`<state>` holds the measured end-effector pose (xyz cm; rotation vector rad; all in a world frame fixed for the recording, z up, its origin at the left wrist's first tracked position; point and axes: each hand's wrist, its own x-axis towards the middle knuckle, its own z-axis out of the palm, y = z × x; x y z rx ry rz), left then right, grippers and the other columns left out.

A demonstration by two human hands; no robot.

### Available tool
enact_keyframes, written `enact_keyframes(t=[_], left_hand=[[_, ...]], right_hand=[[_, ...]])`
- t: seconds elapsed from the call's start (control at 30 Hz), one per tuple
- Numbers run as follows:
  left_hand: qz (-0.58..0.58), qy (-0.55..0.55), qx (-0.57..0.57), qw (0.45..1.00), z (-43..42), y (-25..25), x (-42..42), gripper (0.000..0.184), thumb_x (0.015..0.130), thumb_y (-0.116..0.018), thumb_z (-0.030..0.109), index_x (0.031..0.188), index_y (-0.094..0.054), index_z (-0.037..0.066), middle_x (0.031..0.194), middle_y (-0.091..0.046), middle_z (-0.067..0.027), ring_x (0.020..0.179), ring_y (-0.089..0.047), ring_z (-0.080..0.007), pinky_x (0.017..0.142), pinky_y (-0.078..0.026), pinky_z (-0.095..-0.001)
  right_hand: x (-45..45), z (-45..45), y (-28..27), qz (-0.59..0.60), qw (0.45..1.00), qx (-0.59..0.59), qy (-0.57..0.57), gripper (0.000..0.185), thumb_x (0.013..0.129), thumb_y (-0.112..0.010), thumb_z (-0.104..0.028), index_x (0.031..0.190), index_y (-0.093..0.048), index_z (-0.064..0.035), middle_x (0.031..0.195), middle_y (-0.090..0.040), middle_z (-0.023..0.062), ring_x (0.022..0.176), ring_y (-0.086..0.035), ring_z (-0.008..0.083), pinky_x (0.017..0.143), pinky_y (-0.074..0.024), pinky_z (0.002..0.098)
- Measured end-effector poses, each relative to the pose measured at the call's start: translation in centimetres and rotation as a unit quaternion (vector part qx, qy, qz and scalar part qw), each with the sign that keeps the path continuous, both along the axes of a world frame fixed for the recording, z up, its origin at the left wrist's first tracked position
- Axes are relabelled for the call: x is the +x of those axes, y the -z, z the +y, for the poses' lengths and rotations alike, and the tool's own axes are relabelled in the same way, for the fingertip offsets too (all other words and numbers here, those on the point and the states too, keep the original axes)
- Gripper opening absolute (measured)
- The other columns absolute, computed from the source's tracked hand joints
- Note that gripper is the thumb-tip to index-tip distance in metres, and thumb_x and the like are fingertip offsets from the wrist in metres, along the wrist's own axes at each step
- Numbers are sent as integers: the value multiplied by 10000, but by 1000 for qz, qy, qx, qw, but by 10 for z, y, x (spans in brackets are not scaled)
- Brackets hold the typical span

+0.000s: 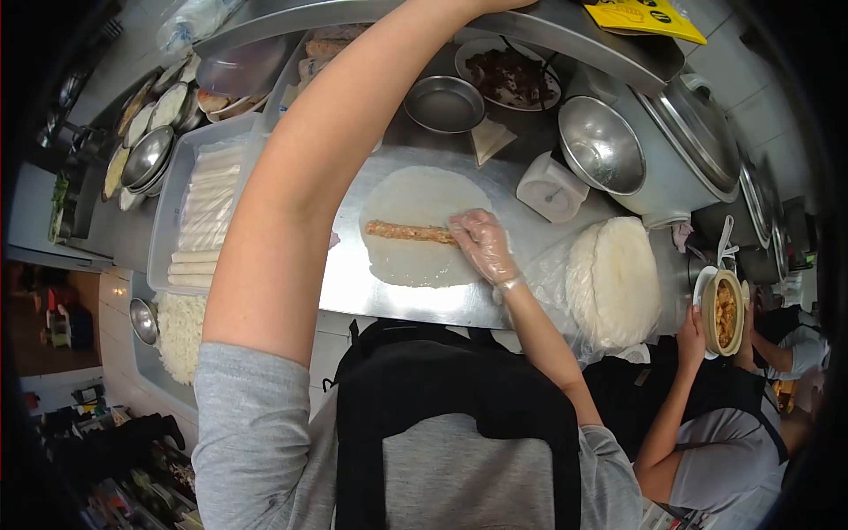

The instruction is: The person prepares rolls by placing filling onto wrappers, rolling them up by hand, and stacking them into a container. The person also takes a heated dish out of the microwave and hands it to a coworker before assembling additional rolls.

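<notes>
A round, thin white wrapper lies flat on the steel counter. Across its middle runs a strip of minced filling, orange-brown in colour. My right hand, in a clear plastic glove, has its fingers curled closed over the right end of that strip. My left arm stretches up across the view to the steel shelf. Only a sliver of my left hand shows at the top edge, so its fingers are hidden. A yellow packet lies on the shelf to the right of it.
A stack of white wrappers in plastic sits right of my right hand. Behind are a white scale, a metal bowl and a round tin. Left stands a tub of rolls. A co-worker holds a food bowl.
</notes>
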<state>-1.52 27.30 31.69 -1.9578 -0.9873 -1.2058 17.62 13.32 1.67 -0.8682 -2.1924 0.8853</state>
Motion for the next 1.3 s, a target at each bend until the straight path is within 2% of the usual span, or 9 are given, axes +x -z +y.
enact_keyframes(t=[0.13, 0.17, 0.2, 0.3, 0.43, 0.57, 0.73, 0.87, 1.3], left_hand=[[-18, 93, 22, 995, -58, 17, -3, 354, 716, -677, 175, 1010, -517, 60, 898, -540, -147, 889, -537, -316, 764, -443, -430], [-78, 91, -84, 989, -92, 39, 0, 193, 742, -624, 98, 929, -579, 103, 869, -572, -60, 839, -568, -267, 697, -454, -378], [-62, 125, -27, 990, -104, 59, -5, 190, 760, -661, 170, 925, -601, 95, 883, -592, -69, 850, -565, -270, 728, -456, -375], [-116, 112, -223, 961, -176, 141, -18, 158, 763, -644, 69, 910, -618, 20, 887, -609, -114, 855, -563, -289, 753, -442, -365], [-233, 44, -449, 861, -251, 250, -37, 174, 757, -658, 64, 918, -627, 8, 884, -599, -133, 856, -577, -301, 762, -469, -374], [-223, 49, -492, 840, -287, 286, -35, 171, 756, -662, 65, 913, -629, 5, 879, -603, -129, 857, -584, -296, 754, -479, -370], [-241, 54, -461, 852, -289, 310, -33, 194, 730, -685, 58, 914, -637, 18, 884, -612, -112, 870, -588, -294, 761, -470, -356], [-246, 65, -461, 850, -289, 312, -34, 206, 714, -698, 50, 910, -642, 25, 886, -615, -110, 866, -589, -294, 765, -464, -358], [-253, 67, -472, 842, -286, 310, -35, 208, 712, -708, 62, 909, -649, 29, 890, -622, -106, 863, -590, -290, 771, -459, -360]], right_hand=[[-13, -12, 1, -42, 993, 98, 44, 182, 815, -662, -134, 977, -717, -71, 980, -621, 138, 901, -573, 299, 804, -478, 383], [-14, -12, 5, -40, 993, 98, 45, 182, 815, -662, -134, 977, -717, -71, 980, -621, 138, 901, -573, 299, 804, -478, 383], [-11, -10, 13, -47, 992, 107, 45, 201, 803, -666, -135, 988, -715, -75, 985, -617, 130, 906, -567, 301, 808, -476, 381], [-6, -8, 15, -59, 990, 123, 35, 246, 771, -673, -126, 1009, -711, -79, 989, -608, 124, 910, -555, 304, 814, -472, 383], [-3, -6, 9, -30, 995, 98, -1, 304, 709, -690, -69, 1013, -708, -84, 978, -594, 112, 893, -549, 297, 797, -468, 386], [-11, -12, 3, -85, 985, 146, 31, 304, 682, -729, -97, 984, -710, -83, 987, -591, 104, 920, -542, 287, 814, -459, 383], [-5, -1, 9, -64, 994, 90, -27, 356, 675, -780, -162, 1014, -708, -82, 971, -602, 85, 958, -544, 273, 854, -450, 361], [1, -3, -6, -73, 988, 138, 13, 353, 633, -787, -125, 975, -708, -91, 941, -611, 70, 884, -560, 266, 792, -460, 356], [-4, 3, 10, -78, 992, 99, -22, 340, 696, -774, -224, 1019, -719, -135, 952, -596, 47, 901, -541, 248, 829, -438, 350]])
